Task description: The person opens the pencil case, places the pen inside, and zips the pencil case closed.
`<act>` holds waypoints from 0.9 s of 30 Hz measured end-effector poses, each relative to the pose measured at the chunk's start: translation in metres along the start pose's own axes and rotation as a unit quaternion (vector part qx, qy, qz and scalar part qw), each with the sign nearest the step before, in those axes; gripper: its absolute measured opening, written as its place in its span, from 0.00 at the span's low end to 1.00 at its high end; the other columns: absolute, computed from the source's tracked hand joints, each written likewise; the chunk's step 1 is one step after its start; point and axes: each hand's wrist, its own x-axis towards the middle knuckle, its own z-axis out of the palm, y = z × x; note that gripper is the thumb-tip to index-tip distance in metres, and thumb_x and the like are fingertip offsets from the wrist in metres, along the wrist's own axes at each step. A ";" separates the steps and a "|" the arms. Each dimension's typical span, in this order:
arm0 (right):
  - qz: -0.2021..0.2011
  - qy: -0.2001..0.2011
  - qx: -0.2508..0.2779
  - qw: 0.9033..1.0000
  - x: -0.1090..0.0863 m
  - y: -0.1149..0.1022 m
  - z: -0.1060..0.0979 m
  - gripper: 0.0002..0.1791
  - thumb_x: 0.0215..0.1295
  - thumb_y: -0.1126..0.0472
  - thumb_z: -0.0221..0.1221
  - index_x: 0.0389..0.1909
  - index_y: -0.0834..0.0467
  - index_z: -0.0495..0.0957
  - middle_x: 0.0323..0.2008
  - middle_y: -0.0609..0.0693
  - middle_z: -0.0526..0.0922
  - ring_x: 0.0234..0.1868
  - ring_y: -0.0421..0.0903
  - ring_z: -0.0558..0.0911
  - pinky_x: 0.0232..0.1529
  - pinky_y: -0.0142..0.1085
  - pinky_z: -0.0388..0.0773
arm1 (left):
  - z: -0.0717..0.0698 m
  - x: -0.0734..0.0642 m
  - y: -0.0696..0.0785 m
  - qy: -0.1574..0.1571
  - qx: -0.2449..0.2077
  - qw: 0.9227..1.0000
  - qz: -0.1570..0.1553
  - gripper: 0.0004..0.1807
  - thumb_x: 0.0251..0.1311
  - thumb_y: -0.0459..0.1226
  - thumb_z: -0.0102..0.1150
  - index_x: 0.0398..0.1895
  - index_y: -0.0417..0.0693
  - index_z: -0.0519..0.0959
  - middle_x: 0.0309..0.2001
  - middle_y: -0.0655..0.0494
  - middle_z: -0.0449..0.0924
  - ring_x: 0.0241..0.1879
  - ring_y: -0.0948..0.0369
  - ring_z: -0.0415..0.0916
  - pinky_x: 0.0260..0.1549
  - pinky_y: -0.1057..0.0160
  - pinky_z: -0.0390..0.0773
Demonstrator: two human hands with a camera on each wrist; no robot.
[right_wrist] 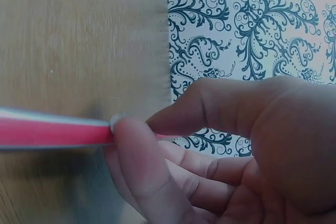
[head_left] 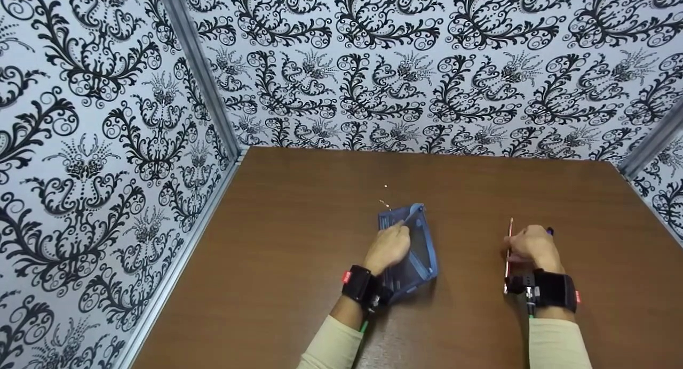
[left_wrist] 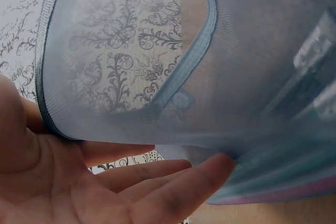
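Pouch of blue mesh (head_left: 412,277) sits well left of the slim red stick (right_wrist: 58,131), its zip edge facing that way; the left hand (head_left: 388,247) pinches its edge, fingers loosely bent, while the right hand (head_left: 533,245) grips the stick between thumb and fingertip, its long axis running fore and aft

The person's forearms reached forward, well apart — the left forearm (head_left: 347,310) slanted inward, the right forearm (head_left: 558,314) nearly straight. The left hand (head_left: 388,247) held its fingers slightly bent; the right hand (head_left: 532,246) pinched — thumb near forefinger, other fingers curled.
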 end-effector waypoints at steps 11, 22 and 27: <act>-0.011 -0.001 0.007 1.000 -0.001 -0.003 0.001 0.17 0.68 0.59 0.53 0.25 0.66 0.83 0.16 0.46 0.84 0.27 0.41 0.84 0.31 0.30 0.75 | 0.001 0.001 0.000 0.001 0.000 1.000 0.001 0.29 0.73 0.42 0.30 0.67 0.36 0.72 0.69 0.47 0.70 0.70 0.48 0.64 0.68 0.54 0.65; -0.018 0.007 0.032 0.999 -0.006 -0.008 0.001 0.17 0.68 0.59 0.53 0.28 0.68 0.82 0.19 0.45 0.85 0.26 0.38 0.82 0.31 0.29 0.74 | -0.001 0.001 -0.001 -0.014 0.002 1.000 0.001 0.30 0.72 0.43 0.29 0.67 0.35 0.70 0.70 0.46 0.69 0.71 0.44 0.61 0.71 0.53 0.60; -0.012 0.009 0.078 0.997 -0.009 -0.013 -0.002 0.16 0.69 0.59 0.53 0.34 0.70 0.77 0.19 0.45 0.83 0.23 0.37 0.84 0.29 0.28 0.74 | 0.000 0.001 -0.001 -0.009 0.000 1.000 -0.006 0.30 0.72 0.44 0.30 0.68 0.36 0.70 0.70 0.47 0.69 0.71 0.43 0.61 0.71 0.52 0.60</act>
